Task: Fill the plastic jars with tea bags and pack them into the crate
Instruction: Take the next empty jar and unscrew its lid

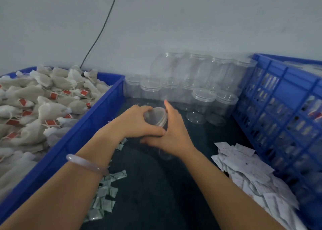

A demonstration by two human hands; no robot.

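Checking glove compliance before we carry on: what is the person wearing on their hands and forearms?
No gloves: the left hand and right hand are bare, and no sleeves reach either forearm in view. The left wrist carries a smooth, round, pale pink translucent bangle. No rings, watch or markings show on either hand.

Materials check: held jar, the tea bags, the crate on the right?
The jar: clear glossy plastic by the look, see-through wall, ridged rim. The tea bags: matte off-white mesh or filter paper, unclear which, with red paper-like tags. The crate: blue rigid moulded plastic, slotted wall, slight sheen.
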